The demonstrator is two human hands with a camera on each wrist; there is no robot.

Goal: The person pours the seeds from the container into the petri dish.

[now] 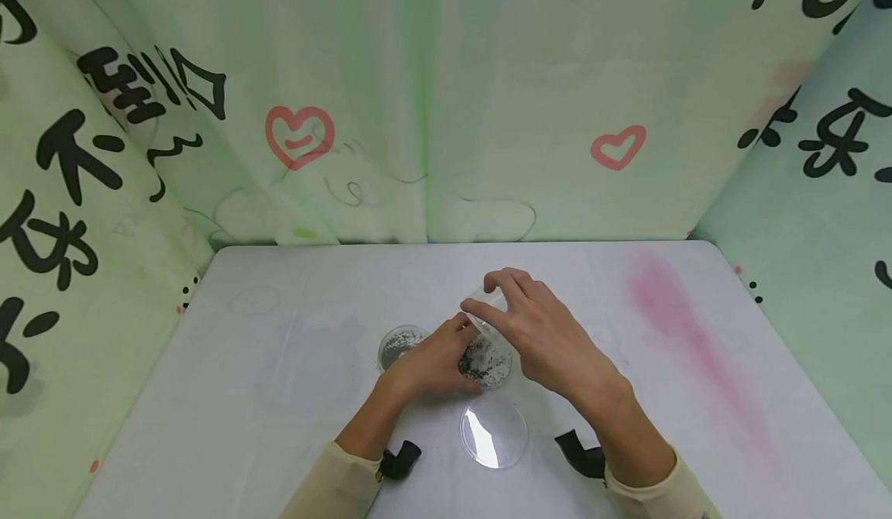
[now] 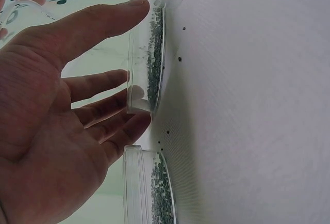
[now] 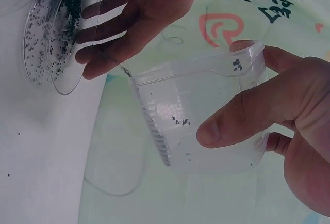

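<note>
My right hand [image 1: 547, 329] grips a clear plastic tub [image 3: 206, 97], thumb on one side and fingers on the other. The tub is tilted over a clear petri dish [image 1: 509, 368], with dark granules at its lower corner [image 3: 127, 72] and a few stuck to its walls. Black granules [image 1: 484, 360] lie scattered in that dish. Around the dish's left side rests my left hand [image 1: 435, 360], thumb and fingers spread and fairly straight; exact contact is hard to tell. Partly behind the left hand, a second petri dish [image 1: 381, 355] also holds black granules.
A round clear lid [image 1: 512, 434] lies on the white table [image 1: 300, 441] in front of the dishes. Some loose granules [image 2: 180, 59] are on the tablecloth. Printed curtains [image 1: 488, 116] stand behind and at both sides. Black straps [image 1: 400, 461] hang at both wrists.
</note>
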